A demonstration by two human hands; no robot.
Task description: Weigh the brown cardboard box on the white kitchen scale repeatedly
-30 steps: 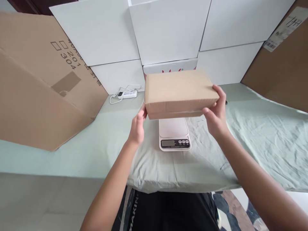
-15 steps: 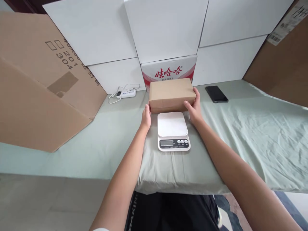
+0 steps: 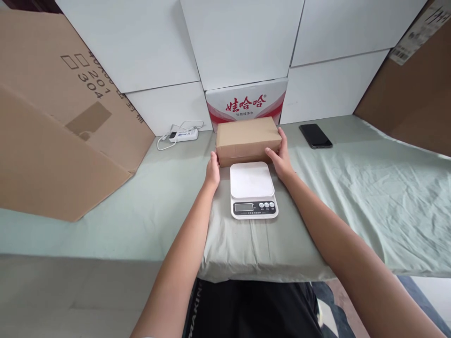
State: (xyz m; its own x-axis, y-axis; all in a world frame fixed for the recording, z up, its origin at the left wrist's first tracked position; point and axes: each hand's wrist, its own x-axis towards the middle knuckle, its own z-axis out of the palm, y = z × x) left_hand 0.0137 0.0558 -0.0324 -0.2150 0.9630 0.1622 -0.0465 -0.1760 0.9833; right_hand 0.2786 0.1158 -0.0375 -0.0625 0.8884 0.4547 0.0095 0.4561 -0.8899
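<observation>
A closed brown cardboard box [image 3: 248, 141] sits behind the white kitchen scale [image 3: 252, 180], its front face close to the scale's back edge. My left hand [image 3: 213, 171] presses against the box's left end, with some fingers hidden behind its corner. At the right end my right hand [image 3: 281, 156] grips the box, thumb on the front face and fingers around the side. The scale's display looks blank, and nothing lies on its plate. I cannot tell whether the box rests fully on the cloth.
A black phone [image 3: 315, 135] lies to the right on the green cloth [image 3: 169, 197]. A white power strip with a cable [image 3: 183, 135] is at the back left. Large cardboard [image 3: 63, 122] stands at left, more cardboard [image 3: 412, 89] at right, and white boxes [image 3: 243, 42] form the back.
The box has come down slightly and a little to the left, with both hands still on it. More of the printed carton behind it shows. The camera view has shifted slightly.
</observation>
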